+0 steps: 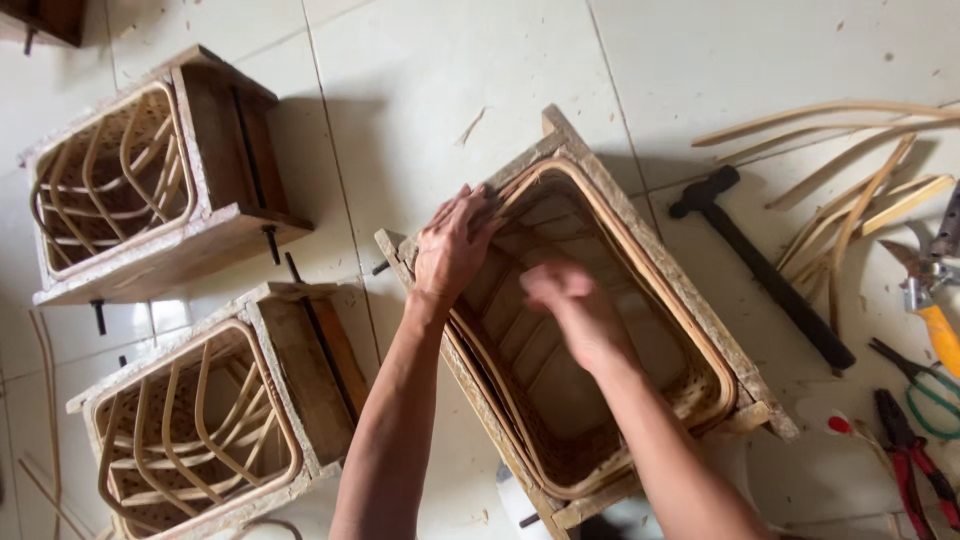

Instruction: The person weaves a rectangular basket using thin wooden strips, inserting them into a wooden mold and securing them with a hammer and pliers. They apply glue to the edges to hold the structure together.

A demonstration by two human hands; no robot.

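Note:
A woven bamboo basket (690, 400) sits inside a rectangular wooden mould frame (610, 190) on the tiled floor at centre. My left hand (452, 245) lies flat on the frame's near-left corner, fingers spread over the basket's bent rim strips (640, 250). Blurred with motion, my right hand (565, 295) reaches down inside the basket with its fingers curled; whether it holds anything is unclear.
Two more wooden frames with baskets inside lie on the left, one at the back (120, 180) and one in front (195, 425). A black hammer (760, 265), loose bamboo strips (850, 190), a yellow-handled shears (935, 290) and red pliers (915, 460) lie on the right.

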